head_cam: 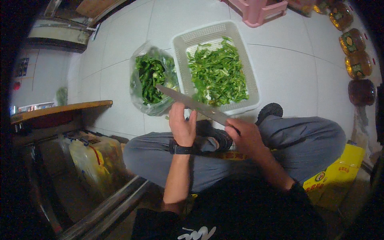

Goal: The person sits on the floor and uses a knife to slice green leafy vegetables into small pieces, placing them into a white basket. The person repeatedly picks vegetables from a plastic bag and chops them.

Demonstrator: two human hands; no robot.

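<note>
My right hand (246, 136) grips the handle of a long-bladed kitchen knife (196, 105). The blade slants to the upper left, its tip over a clear plastic bag (136, 93) of dark green peppers (150, 76). Just below the blade is my left hand (182, 127), fingers bent and thumb apart, with a dark band on the wrist. Something small and pale shows by its fingers, but whether the hand holds it is hidden. Beyond the knife, a white perforated plastic basket (255, 81) holds sliced green peppers (217, 72). It stands right beside the bag on the floor.
Pale floor tiles (285, 72) lie under basket and bag. A pink plastic stool (255, 13) stands at the top. Several large bottles (358, 64) line the right side. A wooden-edged board (64, 111) and a yellow-filled plastic bag (96, 156) are at left, a yellow carton (337, 168) at lower right.
</note>
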